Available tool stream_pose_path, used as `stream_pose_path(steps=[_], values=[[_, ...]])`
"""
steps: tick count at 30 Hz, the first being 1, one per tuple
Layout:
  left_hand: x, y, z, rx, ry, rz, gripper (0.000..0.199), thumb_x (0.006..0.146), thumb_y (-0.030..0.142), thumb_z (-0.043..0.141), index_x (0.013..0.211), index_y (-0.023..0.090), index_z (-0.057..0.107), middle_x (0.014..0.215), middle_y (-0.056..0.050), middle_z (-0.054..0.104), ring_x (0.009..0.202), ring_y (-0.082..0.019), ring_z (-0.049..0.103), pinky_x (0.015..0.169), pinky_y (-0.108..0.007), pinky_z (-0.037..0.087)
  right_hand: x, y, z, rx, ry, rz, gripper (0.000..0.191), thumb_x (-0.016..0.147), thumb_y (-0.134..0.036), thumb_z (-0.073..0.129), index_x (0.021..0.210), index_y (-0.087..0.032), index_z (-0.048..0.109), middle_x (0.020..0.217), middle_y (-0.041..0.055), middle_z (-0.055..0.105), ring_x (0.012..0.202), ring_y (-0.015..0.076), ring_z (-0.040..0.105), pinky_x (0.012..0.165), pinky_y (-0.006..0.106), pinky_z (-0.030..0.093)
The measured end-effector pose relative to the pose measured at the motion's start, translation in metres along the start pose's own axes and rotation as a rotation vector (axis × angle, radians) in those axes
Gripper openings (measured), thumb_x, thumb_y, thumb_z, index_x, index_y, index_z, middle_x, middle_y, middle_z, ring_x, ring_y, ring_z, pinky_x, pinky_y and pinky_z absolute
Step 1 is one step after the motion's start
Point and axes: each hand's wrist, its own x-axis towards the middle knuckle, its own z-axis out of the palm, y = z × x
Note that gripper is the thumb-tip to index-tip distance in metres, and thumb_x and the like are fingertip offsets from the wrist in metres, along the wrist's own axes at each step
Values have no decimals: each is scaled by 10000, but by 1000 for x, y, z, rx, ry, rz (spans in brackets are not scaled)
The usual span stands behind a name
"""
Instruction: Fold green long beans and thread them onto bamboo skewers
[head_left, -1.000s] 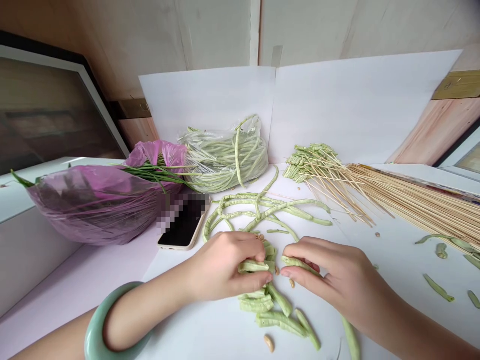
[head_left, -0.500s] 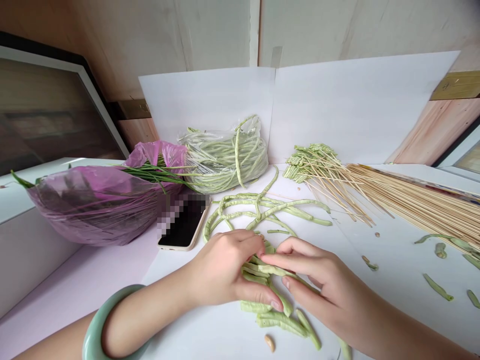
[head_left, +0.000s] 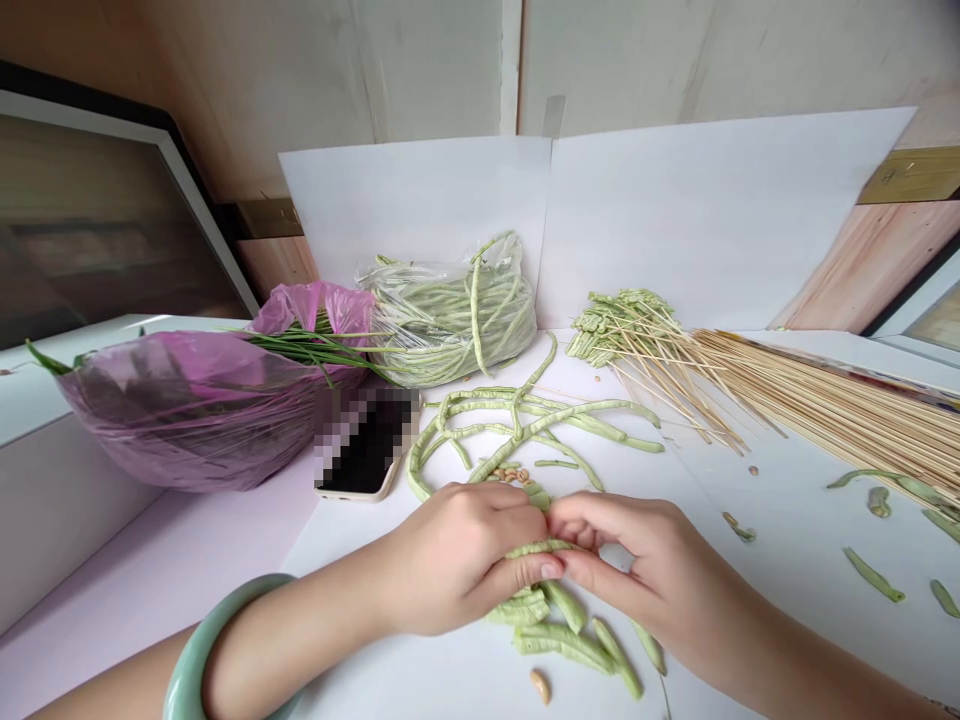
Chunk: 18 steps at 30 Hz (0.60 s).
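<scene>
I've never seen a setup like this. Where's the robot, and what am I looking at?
There is no robot here, just a person's two bare hands. The view comes from a camera worn on that person's head, looking forward and down.

The left hand, with a green bangle on that arm, and the right hand hold a green bean piece between them.

More cut pieces lie just below the hands on the white surface. Beyond are loose long beans, a phone, a purple bag, a clear bag of beans and, to the right, many thin sticks.
</scene>
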Motion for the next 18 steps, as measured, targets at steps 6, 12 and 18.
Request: stream_pose_path(steps=[6, 12, 18], values=[[0, -1, -2, -9, 59, -11, 297, 976, 256, 378, 717, 162, 490, 681, -10, 470, 636, -129, 453, 604, -234, 373, -1, -5, -7, -96, -50, 3, 211, 900, -209, 444, 712, -205, 539, 656, -31, 484, 599, 116, 478, 531, 216, 379], [-1, 2, -1, 150, 29, -35, 254, 947, 266, 401, 739, 171, 511, 686, -22, 505, 634, -150, 479, 578, -248, 368, -3, -3, -4, -164, -24, -106, 217, 930, -167, 421, 783, -202, 576, 736, -12, 543, 651, 113, 541, 590, 211, 417], [2, 9, -7, -73, -122, 27, 242, 866, 177, 486, 641, 200, 399, 633, -1, 492, 584, -133, 454, 565, -234, 391, -8, -7, -7, -274, -110, -287, 249, 913, -131, 451, 674, -200, 456, 673, -30, 487, 571, 91, 488, 512, 195, 362]])
